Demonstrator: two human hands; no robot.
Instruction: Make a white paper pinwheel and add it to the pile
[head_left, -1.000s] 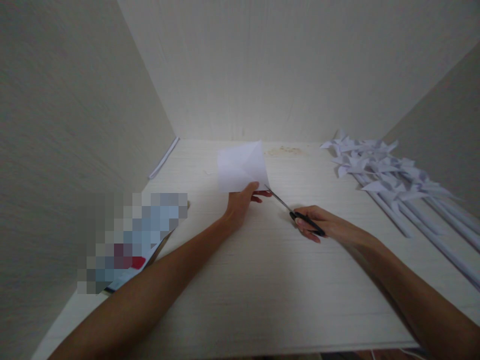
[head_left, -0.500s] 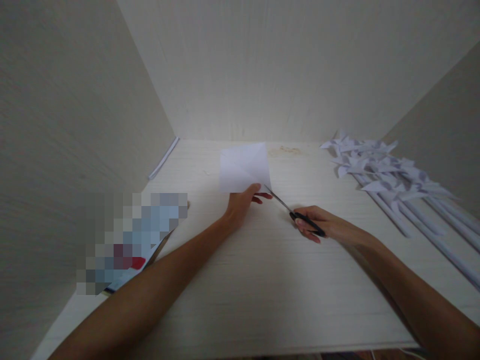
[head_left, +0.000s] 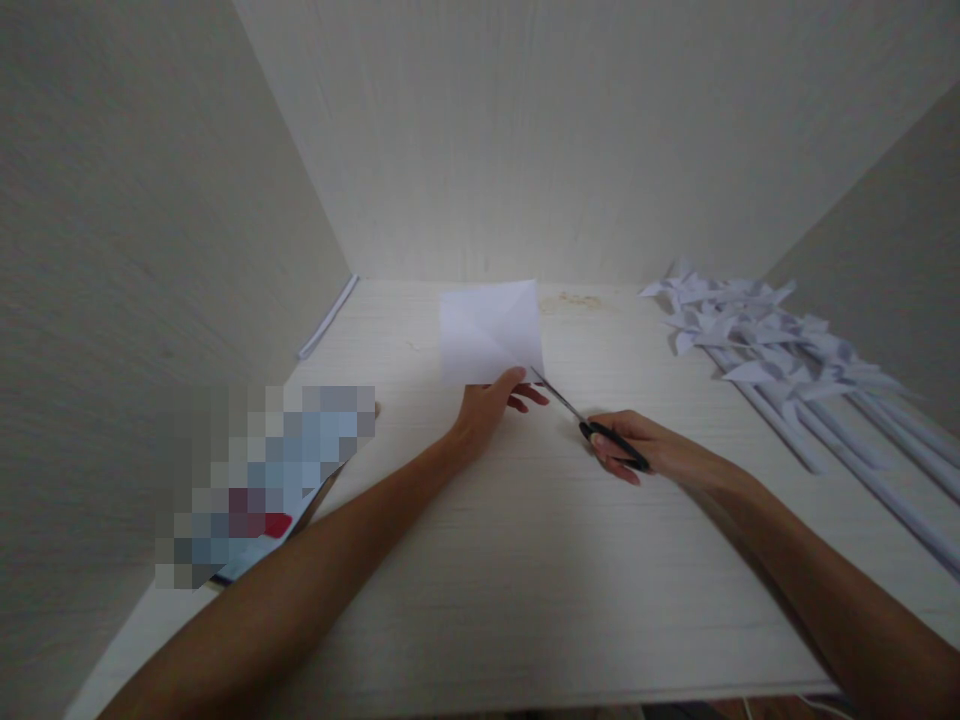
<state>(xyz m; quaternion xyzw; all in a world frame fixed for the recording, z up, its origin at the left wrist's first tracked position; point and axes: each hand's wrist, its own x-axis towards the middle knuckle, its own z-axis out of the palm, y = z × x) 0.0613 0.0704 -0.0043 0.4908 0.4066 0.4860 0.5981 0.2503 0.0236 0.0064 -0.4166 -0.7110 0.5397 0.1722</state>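
Flattening out since a second ago, the paper point(head_left: 489, 331) is being pinched at its lower edge by the left hand point(head_left: 486, 408) above the bench point(head_left: 525, 560); the right hand point(head_left: 645, 448) is gripping scissors point(head_left: 592, 425), blade tips touching the paper's corner.

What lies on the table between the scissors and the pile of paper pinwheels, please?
Nothing: in the head view, bare table runs from the scissors in the right hand to the pinwheels.
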